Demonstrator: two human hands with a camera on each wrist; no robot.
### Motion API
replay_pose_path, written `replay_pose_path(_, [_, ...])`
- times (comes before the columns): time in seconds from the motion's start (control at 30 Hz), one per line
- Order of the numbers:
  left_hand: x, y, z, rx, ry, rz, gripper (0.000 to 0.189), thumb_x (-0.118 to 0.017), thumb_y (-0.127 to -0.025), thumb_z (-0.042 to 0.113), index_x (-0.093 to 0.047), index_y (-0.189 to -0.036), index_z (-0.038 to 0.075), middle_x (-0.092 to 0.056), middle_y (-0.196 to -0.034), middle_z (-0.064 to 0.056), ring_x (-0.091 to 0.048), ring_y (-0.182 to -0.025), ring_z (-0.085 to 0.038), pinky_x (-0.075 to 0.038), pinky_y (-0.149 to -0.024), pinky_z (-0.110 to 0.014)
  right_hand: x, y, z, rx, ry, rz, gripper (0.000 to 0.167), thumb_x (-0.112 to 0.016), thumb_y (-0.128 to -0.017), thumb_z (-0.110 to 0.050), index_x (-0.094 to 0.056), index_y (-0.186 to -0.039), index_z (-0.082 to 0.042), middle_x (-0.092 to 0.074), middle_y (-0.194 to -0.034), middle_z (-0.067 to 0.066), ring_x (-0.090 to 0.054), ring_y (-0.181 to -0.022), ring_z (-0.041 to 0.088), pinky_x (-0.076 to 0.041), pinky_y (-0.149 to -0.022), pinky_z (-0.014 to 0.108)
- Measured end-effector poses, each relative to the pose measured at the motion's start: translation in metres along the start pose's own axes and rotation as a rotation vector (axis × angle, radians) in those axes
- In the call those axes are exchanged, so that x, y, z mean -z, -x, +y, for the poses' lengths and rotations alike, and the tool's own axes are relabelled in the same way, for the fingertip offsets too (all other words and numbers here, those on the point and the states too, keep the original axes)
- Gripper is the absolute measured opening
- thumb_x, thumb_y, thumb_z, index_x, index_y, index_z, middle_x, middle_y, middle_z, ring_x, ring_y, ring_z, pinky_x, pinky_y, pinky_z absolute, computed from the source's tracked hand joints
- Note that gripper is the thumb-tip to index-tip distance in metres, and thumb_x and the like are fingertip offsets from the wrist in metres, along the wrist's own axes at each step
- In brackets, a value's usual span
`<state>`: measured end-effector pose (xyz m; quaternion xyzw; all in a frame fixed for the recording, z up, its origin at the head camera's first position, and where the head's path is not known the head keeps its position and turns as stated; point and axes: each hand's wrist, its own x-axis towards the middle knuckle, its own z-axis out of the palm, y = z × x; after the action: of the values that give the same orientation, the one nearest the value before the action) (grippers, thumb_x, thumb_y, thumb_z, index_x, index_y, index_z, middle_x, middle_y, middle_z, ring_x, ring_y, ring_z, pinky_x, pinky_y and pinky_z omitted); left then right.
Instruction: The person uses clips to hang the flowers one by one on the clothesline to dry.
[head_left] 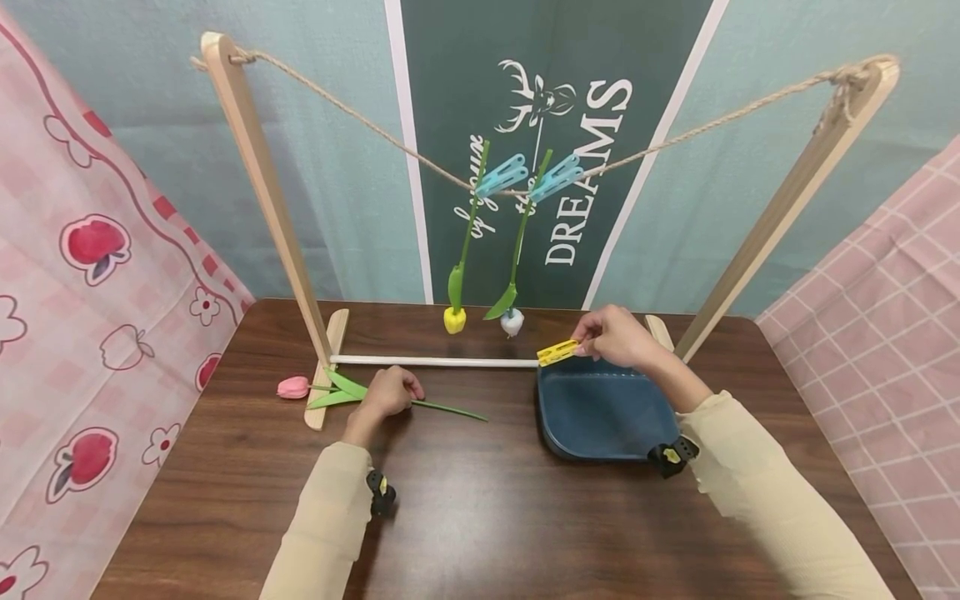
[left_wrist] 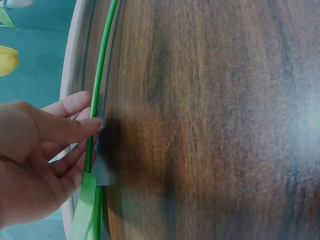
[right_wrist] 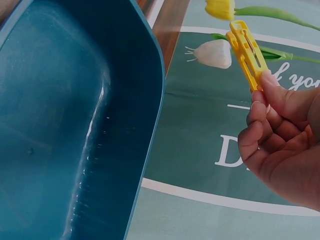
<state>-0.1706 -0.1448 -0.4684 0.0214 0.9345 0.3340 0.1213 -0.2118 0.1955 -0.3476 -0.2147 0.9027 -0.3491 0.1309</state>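
Note:
My left hand [head_left: 390, 392] pinches the green stem of a pink artificial tulip [head_left: 293, 387] between thumb and fingers. The tulip's bloom points left, and its stem [left_wrist: 102, 65] runs past the fingertips over the table. Between thumb and forefinger, my right hand [head_left: 615, 335] holds a yellow clothespin [head_left: 558, 352] by one end, above the back edge of a blue basin [head_left: 607, 412]. In the right wrist view the yellow clothespin [right_wrist: 246, 55] points up, away from the basin. A yellow tulip [head_left: 454, 320] and a white tulip [head_left: 512, 322] hang bloom-down from the rope in blue clothespins [head_left: 502, 175].
A sagging rope [head_left: 352, 112] spans two wooden posts, the left post [head_left: 262, 183] and the right post [head_left: 787, 208]. A white rod [head_left: 442, 362] runs low between their feet. Printed cloth [head_left: 555, 50] hangs behind the brown table [head_left: 465, 517], with pink curtains at both sides.

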Motion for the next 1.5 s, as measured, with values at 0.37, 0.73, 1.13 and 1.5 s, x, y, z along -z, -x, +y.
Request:
replay_pose_path(0.37, [0.009,-0.001,0.002,-0.023,-0.038,0.006,0.026,-0.057,-0.065,-0.013,-0.073,-0.072,0.007,-0.065,-0.067,-0.004,-0.05,-0.063,-0.012,-0.041,-0.06,-0.023,0.001,-0.001,0.001,0.002,-0.004,-0.005,0.007,-0.064,-0.079,0.006,-0.064,-0.074,0.002,-0.057,-0.062,0.008,-0.051,-0.053,0.023,-0.039,-0.048,0.027])
replay_pose_path(0.73, [0.021,0.002,0.01,-0.039,-0.015,0.005,0.025,-0.06,-0.068,-0.015,-0.073,-0.075,0.006,-0.065,-0.068,-0.005,-0.052,-0.063,-0.013,-0.042,-0.058,-0.025,0.004,0.001,-0.001,-0.022,-0.013,-0.005,0.005,-0.063,-0.08,0.004,-0.064,-0.076,0.002,-0.056,-0.061,0.004,-0.052,-0.055,0.025,-0.039,-0.05,0.029])
replay_pose_path(1.13, [0.035,0.012,0.029,-0.103,0.013,0.041,0.026,-0.056,-0.071,-0.013,-0.072,-0.075,0.008,-0.066,-0.074,-0.004,-0.053,-0.072,-0.018,-0.041,-0.067,-0.03,0.008,0.003,0.0,-0.017,0.019,0.034,0.005,-0.065,-0.078,0.004,-0.066,-0.075,0.0,-0.057,-0.062,0.003,-0.053,-0.053,0.023,-0.041,-0.048,0.028])
replay_pose_path(1.5, [0.048,0.018,0.055,-0.214,0.037,0.1,0.028,-0.056,-0.069,-0.014,-0.071,-0.075,0.009,-0.066,-0.072,-0.002,-0.053,-0.063,-0.012,-0.043,-0.059,-0.027,0.011,0.004,-0.001,-0.014,0.04,0.042,0.005,-0.067,-0.079,0.001,-0.065,-0.075,0.003,-0.057,-0.061,0.003,-0.052,-0.053,0.021,-0.04,-0.047,0.027])
